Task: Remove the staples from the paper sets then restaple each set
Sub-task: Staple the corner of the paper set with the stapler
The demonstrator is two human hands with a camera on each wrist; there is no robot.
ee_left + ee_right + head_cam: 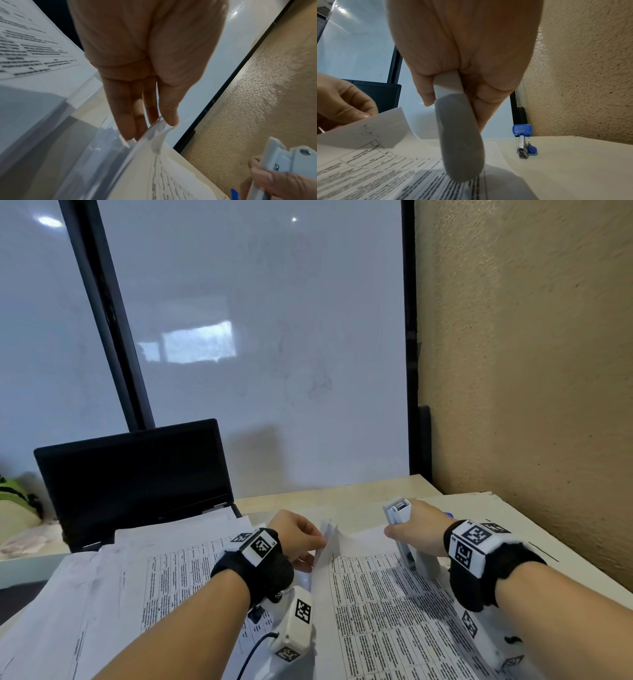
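Your left hand [297,537] pinches the raised top corner of the white printed paper set [394,604], thumb on one side and fingers on the other, so the sheets stand up off the pale beige desk [342,491] while the rest of the set lies flat in front of you. Your right hand [416,534] is wrapped around the light grey stapler [402,530], held nose-down with its lower end touching or just above the printed page, near the lifted corner but not yet on it. Whether the stapler's mouth is parted or pressed together you cannot tell from these views.

The blue-handled metal staple remover [523,140] lies on the desk by the textured tan wall [531,354], apart from both hands. That suggests the pulling stage is finished for this set and you are on the restapling step; no staple is visible in the pinched corner, though it is too blurred to be sure.

More printed sheets [113,577] are spread to your left, partly over the base of the open black laptop [133,477]. Whether those are already restapled or still waiting cannot be read here. For this set, what seems left is sliding the squared corner into the stapler and pressing once.
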